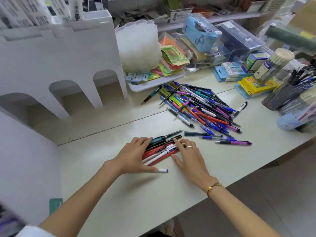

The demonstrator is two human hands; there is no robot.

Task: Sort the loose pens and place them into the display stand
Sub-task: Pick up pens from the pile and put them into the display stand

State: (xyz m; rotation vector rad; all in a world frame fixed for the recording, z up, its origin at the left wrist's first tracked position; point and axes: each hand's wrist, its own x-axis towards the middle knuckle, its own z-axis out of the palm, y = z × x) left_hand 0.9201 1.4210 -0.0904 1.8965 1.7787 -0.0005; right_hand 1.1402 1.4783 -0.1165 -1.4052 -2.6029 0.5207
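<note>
Red and white pens [160, 152] lie bunched between both hands' straight, pressing fingers [177, 142].

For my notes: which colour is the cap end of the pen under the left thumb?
Blue, on a white pen; head view.

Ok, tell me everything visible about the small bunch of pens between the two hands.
The small bunch of pens lies flat on the pale table, roughly parallel: red and white barrels nearer, dark and teal ones behind. The left hand and right hand press it from either side. One white, blue-capped pen pokes out by the left fingers.
</note>
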